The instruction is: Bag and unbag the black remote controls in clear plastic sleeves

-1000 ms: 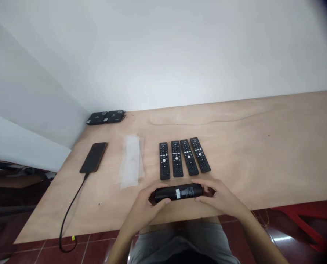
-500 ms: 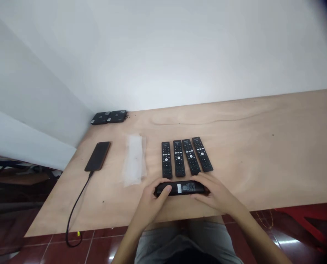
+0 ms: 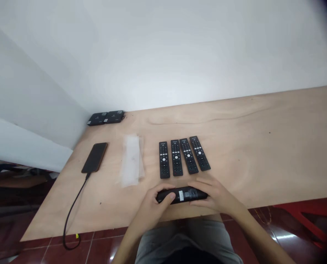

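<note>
Close to the table's front edge, a black remote control lies crosswise with its labelled back facing up. My left hand grips its left end, the thumb pressed on the back. Around its right end, the fingers and thumb of my right hand are closed. Just beyond my hands, several black remote controls lie face up in a row: the leftmost remote, another remote, a slightly tilted remote and the more tilted rightmost remote.
Thin translucent plastic sleeves lie left of the row. Farther left is a phone with a black cable hanging over the table's edge. Two flat black boxes sit in the back corner by the white wall. The table is wooden.
Both hands and the held remote have moved slightly toward me, away from the row. The remote now tilts a little, its right end farther from me. The whole view has shifted slightly.
</note>
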The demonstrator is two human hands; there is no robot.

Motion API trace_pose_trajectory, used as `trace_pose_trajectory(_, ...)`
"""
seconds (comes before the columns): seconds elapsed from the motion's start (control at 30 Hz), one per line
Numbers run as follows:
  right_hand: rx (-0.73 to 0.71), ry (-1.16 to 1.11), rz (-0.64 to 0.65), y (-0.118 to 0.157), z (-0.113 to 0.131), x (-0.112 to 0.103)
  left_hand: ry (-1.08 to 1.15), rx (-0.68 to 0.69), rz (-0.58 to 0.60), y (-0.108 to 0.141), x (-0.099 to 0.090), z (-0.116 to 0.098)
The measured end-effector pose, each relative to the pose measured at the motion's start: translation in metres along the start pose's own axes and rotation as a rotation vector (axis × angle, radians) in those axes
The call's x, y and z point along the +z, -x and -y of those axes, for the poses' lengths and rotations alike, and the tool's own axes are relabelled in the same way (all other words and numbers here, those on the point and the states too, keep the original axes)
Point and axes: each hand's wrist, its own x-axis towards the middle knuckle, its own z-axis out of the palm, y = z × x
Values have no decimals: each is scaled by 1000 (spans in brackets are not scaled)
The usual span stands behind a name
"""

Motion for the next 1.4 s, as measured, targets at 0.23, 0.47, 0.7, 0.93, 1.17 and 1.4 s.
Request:
trace_pose_trajectory(0.23, 23, -47, -13, 1, 2, 2, 33, 35, 24, -6, -9, 7)
trace_pose_trajectory(0.47, 19, -63, -30, -1, 1, -2, 48, -80, 89, -6, -7, 8)
trace_pose_trajectory(0.7, -1, -40, -45, 1, 4, -1, 279, -170, 194, -6, -2, 13)
trace_pose_trajectory(0.93, -2, -66, -32, -2, 2, 0, 262, -141, 201, -7, -5, 17)
trace_pose_trajectory(1.17, -21, -67, -56, -6, 3, -1, -171, 337, -123, -8, -6, 26)
trace_pose_trajectory(1.4, -46, -54, -43, -9, 5, -3, -415, 506, 32, -3, -31, 28)
